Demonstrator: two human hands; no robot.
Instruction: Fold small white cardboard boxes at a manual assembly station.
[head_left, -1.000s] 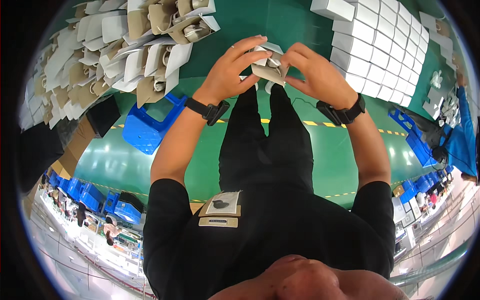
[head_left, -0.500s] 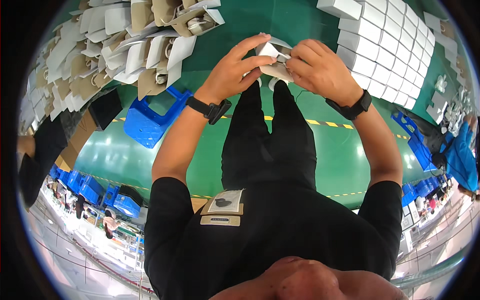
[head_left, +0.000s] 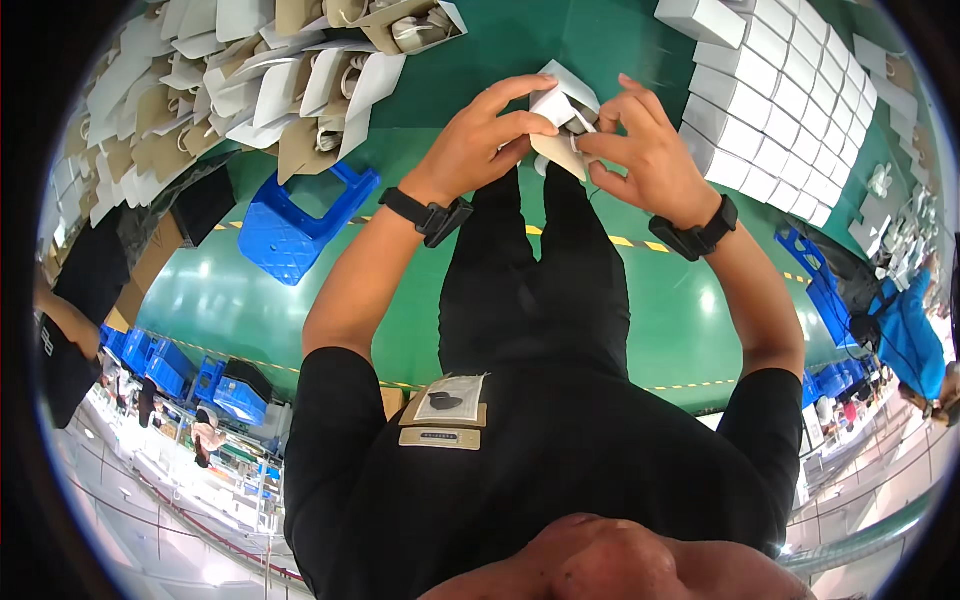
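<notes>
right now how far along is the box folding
Done: rows of closed white boxes stacked on the right. In hand: the left hand and right hand together grip one small white box, partly folded. Left: a big pile of open cartons on the left, unclosed, some with white items inside.

— That small carton (head_left: 560, 125) by the stool, what is it?
— Matt white paperboard, smooth. The stool (head_left: 300, 220) is glossy blue plastic; the green floor (head_left: 690, 290) beside it is shiny; the wristbands (head_left: 430, 215) look like matt black rubber.
</notes>
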